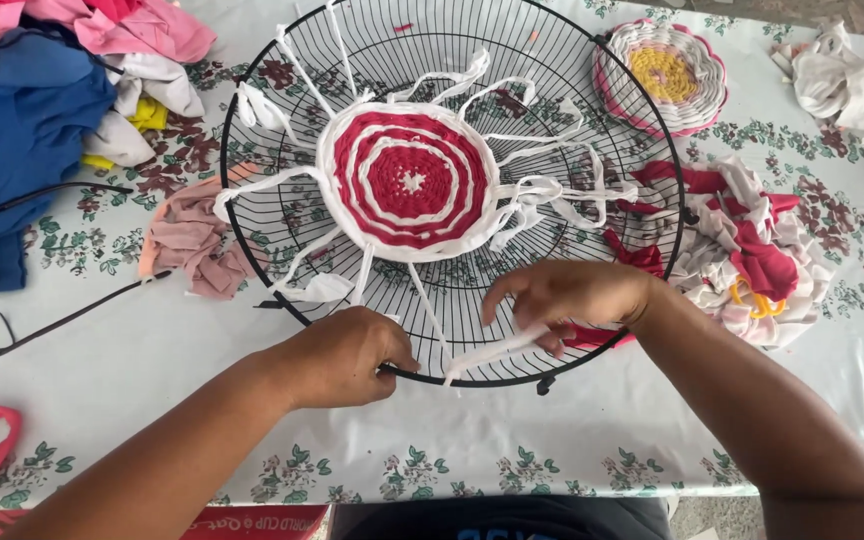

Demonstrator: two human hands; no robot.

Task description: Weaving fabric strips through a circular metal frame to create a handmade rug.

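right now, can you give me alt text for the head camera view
Two hands work at the near rim of a round black wire grille holding a red-and-white woven circle: the left hand grips the rim, and the right hand pulls a white fabric strip. Fabric scraps and a smaller woven round lie on the floral tablecloth.

floral tablecloth (552,440), daylight, table (452,493)
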